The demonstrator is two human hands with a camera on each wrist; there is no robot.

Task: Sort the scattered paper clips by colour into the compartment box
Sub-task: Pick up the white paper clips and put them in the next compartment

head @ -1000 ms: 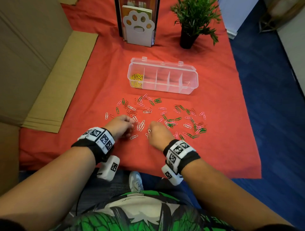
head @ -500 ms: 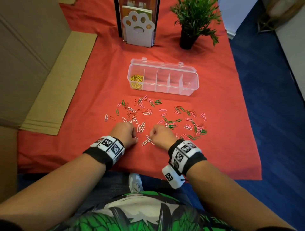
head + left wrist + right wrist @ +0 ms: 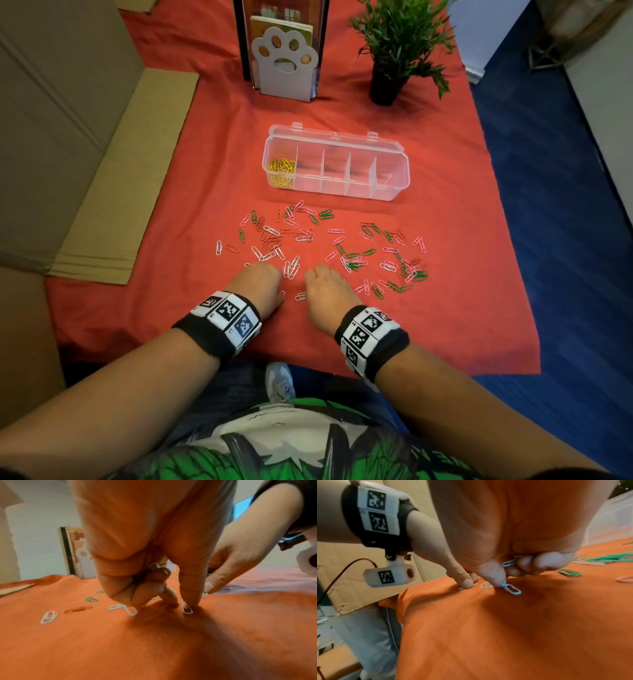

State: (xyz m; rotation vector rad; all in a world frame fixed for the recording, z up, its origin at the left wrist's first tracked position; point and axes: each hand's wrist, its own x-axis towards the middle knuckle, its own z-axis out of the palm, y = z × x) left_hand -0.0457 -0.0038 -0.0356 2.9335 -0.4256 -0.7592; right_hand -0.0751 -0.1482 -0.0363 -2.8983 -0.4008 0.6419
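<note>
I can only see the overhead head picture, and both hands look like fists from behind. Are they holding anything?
Observer: Yes. The left wrist view shows the left hand with small white wire paper clips tucked under its curled fingers.
Visitor: And the other one?
Observer: The right wrist view shows the right hand with a pale wire clip held in its curled fingers.
Visitor: Is it going for more?
Observer: Its thumb presses on another white clip lying on the orange-red cloth.
</note>
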